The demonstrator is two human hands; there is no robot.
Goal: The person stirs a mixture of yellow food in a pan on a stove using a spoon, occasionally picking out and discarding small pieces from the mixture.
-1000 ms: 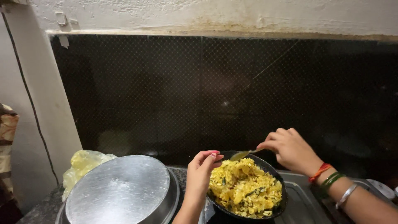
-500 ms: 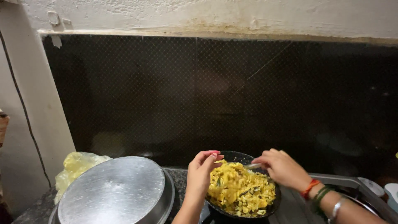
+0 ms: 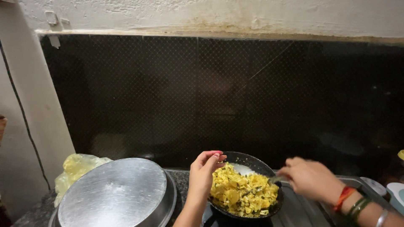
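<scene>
A crumpled yellow plastic bag [image 3: 78, 168] is lying at the far left of the table, just behind a large steel lid [image 3: 113, 193] that is covering a pot. The left hand [image 3: 203, 174] is gripping the near-left rim of a black pan [image 3: 252, 162], its grip clenched on the edge. The pan is holding chopped yellow food [image 3: 242, 194]. The right hand [image 3: 309, 178] is grasping a spoon [image 3: 275, 179], its tip resting in the food.

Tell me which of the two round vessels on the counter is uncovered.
The black pan on the right, between both hands, is uncovered, with yellow food showing. The steel pot on the left has a flat lid over it.
</scene>
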